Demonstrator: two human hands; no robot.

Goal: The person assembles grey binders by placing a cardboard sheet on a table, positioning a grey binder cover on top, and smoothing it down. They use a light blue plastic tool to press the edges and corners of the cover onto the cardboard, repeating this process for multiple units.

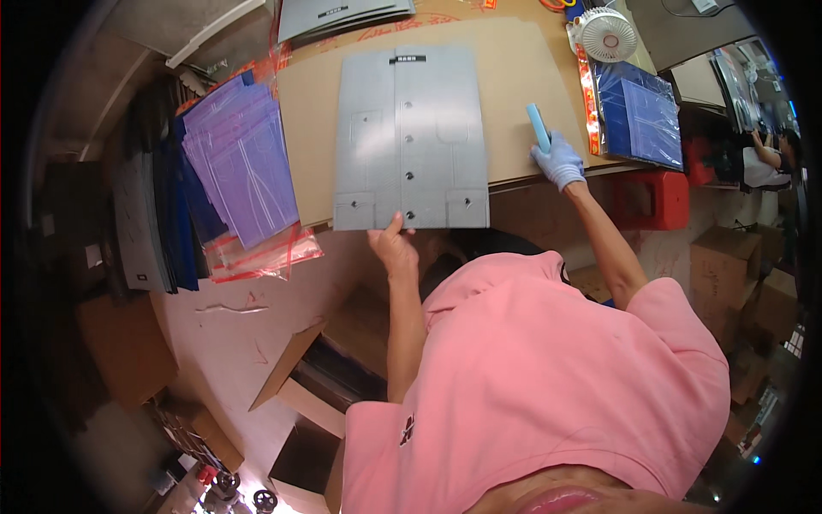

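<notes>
A flat grey piece (413, 141), looking like a folded button-front work shirt with pockets and dark snaps, lies on the brown board of the table before me. My left hand (394, 246) is bare and pinches its lower edge, thumb on top, a little left of the bottom snap. To the right, my right hand (559, 161) wears a pale glove and is closed round a slim light blue tool (537, 124). The tool's far end points up and away; its kind cannot be made out. This hand is over the board, apart from the grey piece.
Purple flat pieces (242, 158) hang over the table's left side. More grey pieces (342, 19) lie at the back. A small white fan (606, 36) stands at the back right, near blue wrapped packs (638, 116). A red stool (659, 201) and open cartons (308, 450) are below.
</notes>
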